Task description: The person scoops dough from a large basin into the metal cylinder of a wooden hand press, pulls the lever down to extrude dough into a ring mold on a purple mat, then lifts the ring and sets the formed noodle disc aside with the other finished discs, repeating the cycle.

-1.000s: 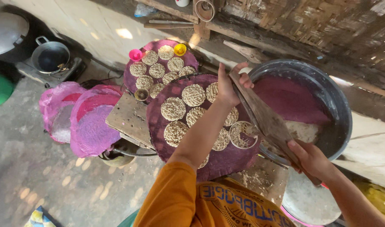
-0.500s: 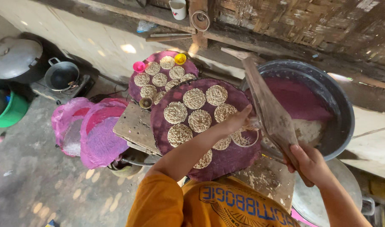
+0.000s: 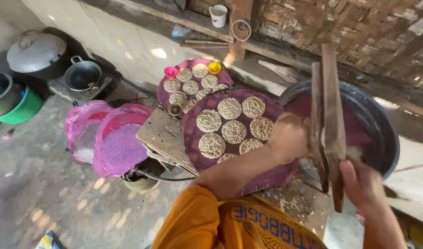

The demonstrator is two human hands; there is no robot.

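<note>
- Here, the right hand [image 3: 361,184] grips a pair of wooden sticks [image 3: 329,120] upright.
- The left hand [image 3: 287,136] is curled against the sticks, over the purple tray [image 3: 193,133] of round cakes [image 3: 209,121].

We found no screens and no signs. One crumpled clear plastic wrapper [image 3: 180,31] lay on the ledge along the wall, left of the white mug [image 3: 218,15]. The mug bore a small red mark on its side. Blue printed lettering ran across the orange shirt [image 3: 248,226].
</note>
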